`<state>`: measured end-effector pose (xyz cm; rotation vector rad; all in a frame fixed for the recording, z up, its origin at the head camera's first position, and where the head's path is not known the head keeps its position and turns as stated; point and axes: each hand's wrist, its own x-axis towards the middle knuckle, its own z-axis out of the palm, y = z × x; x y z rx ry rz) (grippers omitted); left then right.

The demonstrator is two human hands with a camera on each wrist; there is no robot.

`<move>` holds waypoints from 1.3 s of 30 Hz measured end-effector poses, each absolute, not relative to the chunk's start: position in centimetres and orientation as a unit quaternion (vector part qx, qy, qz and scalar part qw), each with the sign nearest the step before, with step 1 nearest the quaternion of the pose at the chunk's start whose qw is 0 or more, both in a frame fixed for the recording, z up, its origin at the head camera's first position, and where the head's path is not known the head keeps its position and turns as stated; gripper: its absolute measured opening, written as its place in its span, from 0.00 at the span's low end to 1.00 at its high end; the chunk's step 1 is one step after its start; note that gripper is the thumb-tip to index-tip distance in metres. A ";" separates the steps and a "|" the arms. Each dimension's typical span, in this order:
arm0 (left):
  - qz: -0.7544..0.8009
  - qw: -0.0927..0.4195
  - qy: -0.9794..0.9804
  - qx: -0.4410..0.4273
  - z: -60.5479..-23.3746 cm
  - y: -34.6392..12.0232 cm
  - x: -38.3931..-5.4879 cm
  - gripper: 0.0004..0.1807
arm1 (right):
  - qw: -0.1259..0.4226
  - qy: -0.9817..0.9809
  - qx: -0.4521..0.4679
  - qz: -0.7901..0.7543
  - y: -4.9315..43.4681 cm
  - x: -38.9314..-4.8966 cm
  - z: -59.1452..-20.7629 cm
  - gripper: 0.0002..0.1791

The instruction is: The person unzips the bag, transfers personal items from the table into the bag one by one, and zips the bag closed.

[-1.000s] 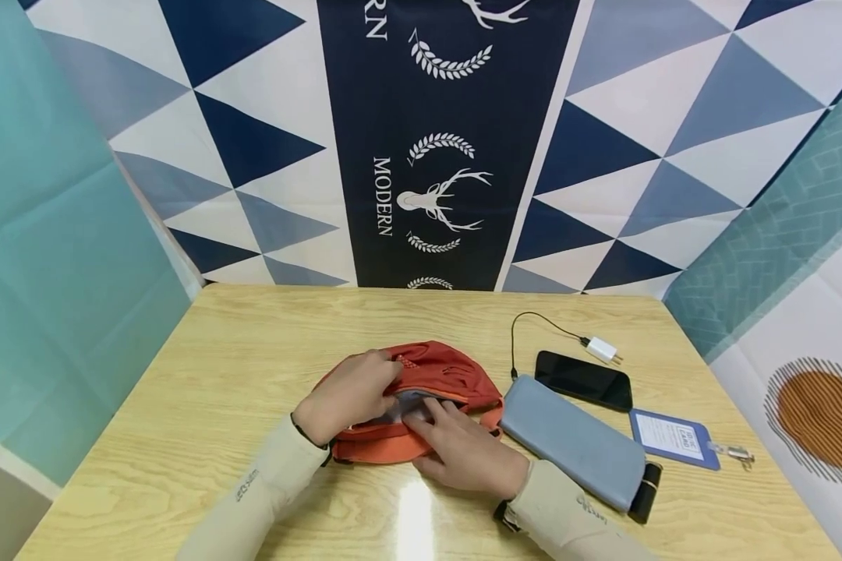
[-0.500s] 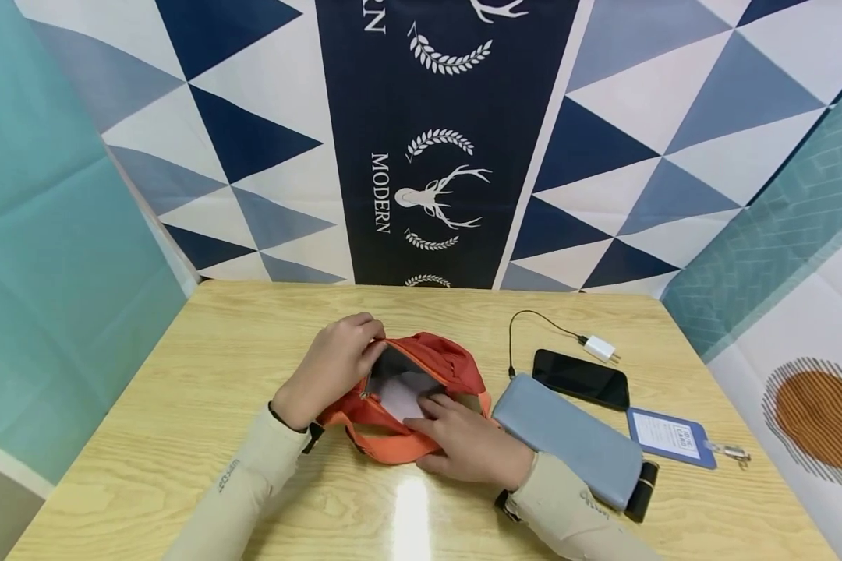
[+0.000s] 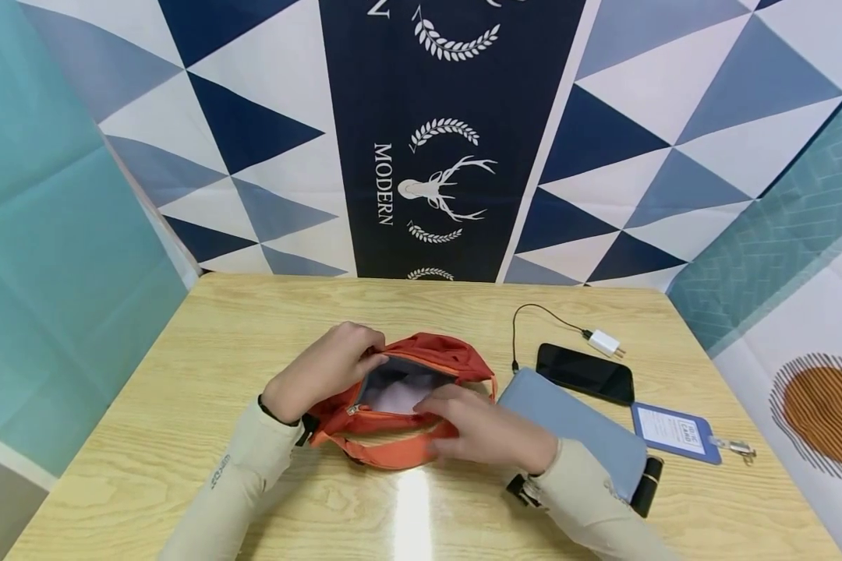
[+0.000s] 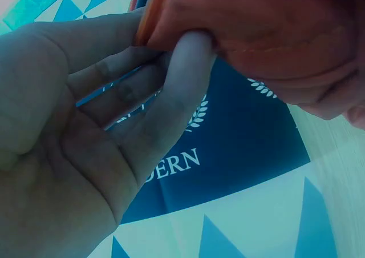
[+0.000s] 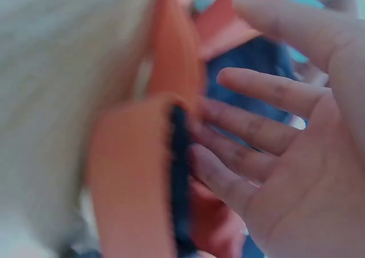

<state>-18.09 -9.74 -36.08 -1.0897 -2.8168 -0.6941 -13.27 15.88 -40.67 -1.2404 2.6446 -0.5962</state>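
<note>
Patterned wall cloth (image 3: 456,93): blue and white triangles either side of a dark panel with deer print, hung behind the table's back edge.

Table (image 3: 245,327): light wood grain, bright glare streak toward the front.

Red bag (image 3: 445,347): sat mid-table, well in from the left and right edges. Zip was undone, mouth gaping upward, grey lining showing. Pale patch inside; couldn't tell if lining or contents. Orange strap (image 3: 393,453) looped along the bag's front side.

Blue-grey pouch (image 3: 575,421): lay flat and diagonal just right of the bag, toward the table's right edge. Right sleeve (image 3: 578,487) crossed over part of it.

Left hand (image 3: 330,368): pinched the bag's rim between thumb and fingers at the mouth's left end, holding it up.

Right hand (image 3: 487,425): at the mouth's right front, blurred in the head view. Wrist view had fingers extended and spread, not wrapped round anything, tips at the red fabric; firm contact couldn't be told.

Black phone (image 3: 585,373): face up, between the pouch and the back right corner.

Blue ID card (image 3: 676,432): just beside the phone, near the right edge, metal clip outward.

Black cable (image 3: 531,305): curved from beside the pouch to a white charger (image 3: 605,343), near the back right corner.

Black tube (image 3: 647,487): by the pouch's front right end.
</note>
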 end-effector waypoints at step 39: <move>-0.295 -0.104 -0.873 -0.374 -36.2 -9.7 -18.1 0.08 | 0.205 0.955 -0.125 -0.176 31.3 -15.1 -38.7 0.30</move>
